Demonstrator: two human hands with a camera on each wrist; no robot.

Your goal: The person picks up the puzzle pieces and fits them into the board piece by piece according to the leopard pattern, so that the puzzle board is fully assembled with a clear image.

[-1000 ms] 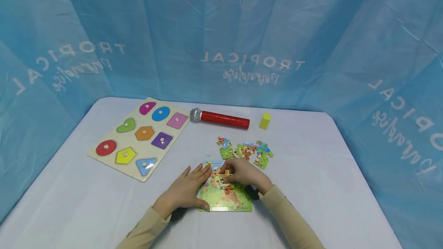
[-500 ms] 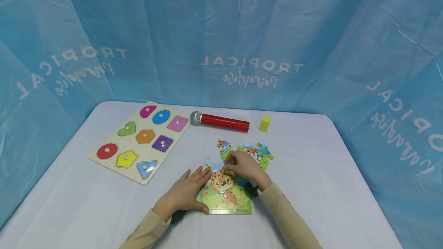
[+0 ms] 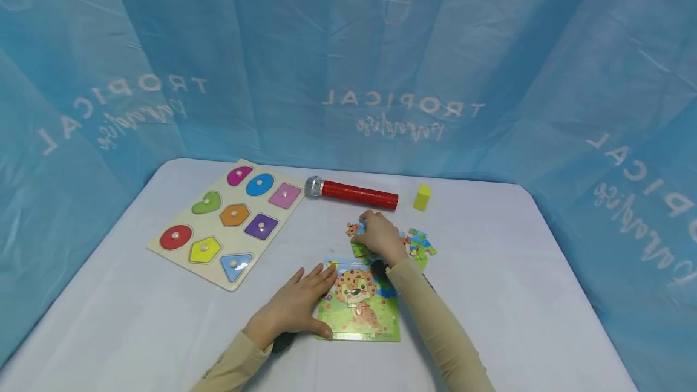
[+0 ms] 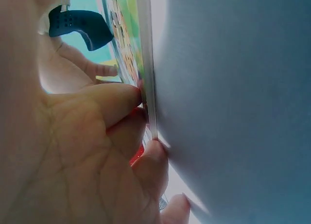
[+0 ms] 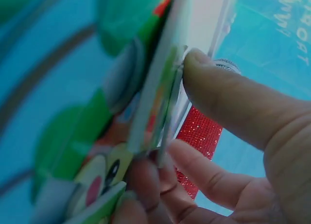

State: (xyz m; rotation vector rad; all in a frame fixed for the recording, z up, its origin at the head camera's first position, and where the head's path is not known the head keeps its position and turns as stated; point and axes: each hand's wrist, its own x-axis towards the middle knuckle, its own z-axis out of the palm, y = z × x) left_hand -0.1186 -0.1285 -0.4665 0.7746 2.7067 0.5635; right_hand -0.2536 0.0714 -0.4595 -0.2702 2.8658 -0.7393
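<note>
A square jigsaw puzzle board (image 3: 359, 319) with a spotted cub picture lies near the front of the table. My left hand (image 3: 296, 304) rests spread along its left side, fingers near its top left corner and thumb near its bottom left. In the left wrist view, fingertips (image 4: 153, 153) touch the edge of the board. Beyond the board, my right hand (image 3: 381, 236) is at the left end of a group of loose puzzle pieces (image 3: 419, 241). Its thumb and fingers close on a puzzle piece (image 3: 353, 230); the right wrist view shows them at opposite ends of it.
A wooden shape board (image 3: 218, 225) with knobbed, coloured shapes lies at the left. Behind the loose pieces are a red toy microphone (image 3: 359, 194) and a yellow block (image 3: 422, 197). Blue curtains (image 3: 348, 47) surround the back and sides of the white table (image 3: 490, 295).
My right hand has moved from the cub's face on the board, up and away to the loose pieces. The left hand has stayed at the board's left side. The view has shifted slightly.
</note>
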